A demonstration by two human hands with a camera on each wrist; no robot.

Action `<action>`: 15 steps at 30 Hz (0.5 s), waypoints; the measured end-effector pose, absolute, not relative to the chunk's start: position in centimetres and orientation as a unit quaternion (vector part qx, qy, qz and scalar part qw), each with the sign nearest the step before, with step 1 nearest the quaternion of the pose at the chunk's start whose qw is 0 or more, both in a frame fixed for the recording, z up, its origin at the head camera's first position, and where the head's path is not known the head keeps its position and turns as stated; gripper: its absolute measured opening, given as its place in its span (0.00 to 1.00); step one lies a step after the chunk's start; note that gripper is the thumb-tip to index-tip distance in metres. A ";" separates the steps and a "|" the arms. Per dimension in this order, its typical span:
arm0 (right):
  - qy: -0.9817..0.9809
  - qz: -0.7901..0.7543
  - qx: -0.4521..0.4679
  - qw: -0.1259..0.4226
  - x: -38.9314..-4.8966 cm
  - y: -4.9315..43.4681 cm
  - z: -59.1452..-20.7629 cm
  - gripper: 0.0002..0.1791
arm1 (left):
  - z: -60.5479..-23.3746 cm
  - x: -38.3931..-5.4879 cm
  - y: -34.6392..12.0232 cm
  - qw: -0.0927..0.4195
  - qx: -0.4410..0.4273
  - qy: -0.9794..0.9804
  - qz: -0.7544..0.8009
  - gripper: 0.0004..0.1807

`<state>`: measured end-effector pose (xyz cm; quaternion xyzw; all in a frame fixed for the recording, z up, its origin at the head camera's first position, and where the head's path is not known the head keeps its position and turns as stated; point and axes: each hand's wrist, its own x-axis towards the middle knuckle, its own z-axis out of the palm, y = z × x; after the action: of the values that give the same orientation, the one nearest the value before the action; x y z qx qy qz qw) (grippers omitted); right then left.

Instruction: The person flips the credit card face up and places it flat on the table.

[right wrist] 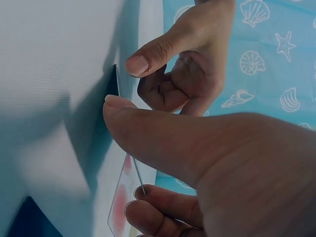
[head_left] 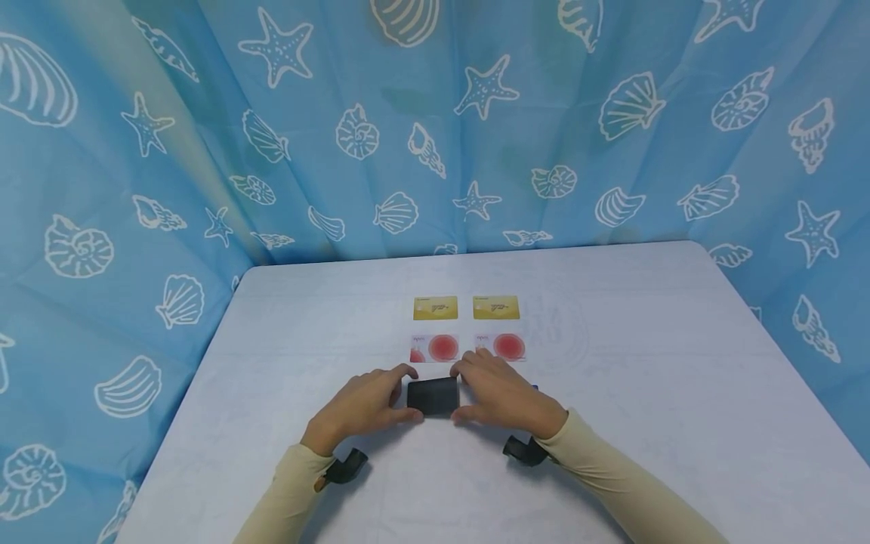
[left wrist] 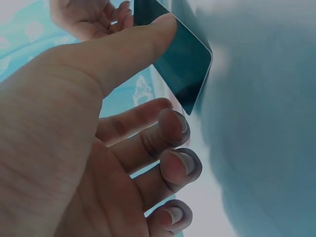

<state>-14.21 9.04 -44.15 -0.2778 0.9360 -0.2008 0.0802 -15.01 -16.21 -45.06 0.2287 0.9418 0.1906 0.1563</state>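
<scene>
A plain dark card [head_left: 433,397] is between both hands near the middle of the table, tilted up in the wrist views. My left hand [head_left: 363,400] holds its left end, thumb at the near corner and index finger at the far one. In the left wrist view that thumb overlaps the face of the dark card [left wrist: 182,61], and the other fingers curl loosely below. My right hand [head_left: 503,393] pinches the right end between thumb and index finger. In the right wrist view, the index fingertip [right wrist: 148,192] meets the card's lower edge.
Behind the hands lie two gold cards [head_left: 436,307] [head_left: 496,307] and, nearer, two pale cards with red circles [head_left: 443,347] [head_left: 509,347]. A dark blue corner [right wrist: 32,222] shows beside the right hand. A blue shell-patterned curtain [head_left: 435,136] hangs behind the white table [head_left: 632,363].
</scene>
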 end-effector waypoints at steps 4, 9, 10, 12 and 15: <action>0.936 -0.206 -0.275 0.079 -14.1 9.1 -43.8 0.34 | -45.0 -15.1 -16.0 0.146 0.233 0.942 0.191 0.36; 0.938 -0.203 -0.273 0.072 -14.1 9.2 -43.5 0.34 | -44.8 -15.0 -15.7 0.119 0.249 0.941 0.194 0.35; 0.938 -0.204 -0.273 0.071 -14.1 9.2 -43.5 0.34 | -44.7 -15.0 -15.6 0.115 0.252 0.941 0.195 0.35; 0.938 -0.203 -0.273 0.068 -14.0 9.2 -43.4 0.35 | -44.6 -15.0 -15.4 0.110 0.254 0.940 0.199 0.35; 0.938 -0.204 -0.272 0.068 -14.0 9.3 -43.2 0.35 | -44.4 -15.1 -15.0 0.111 0.256 0.939 0.203 0.35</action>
<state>-13.98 9.27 -43.19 -0.2718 0.9379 -0.2043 0.0683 -15.07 -15.04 -44.45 0.2557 0.9386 0.2034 0.1108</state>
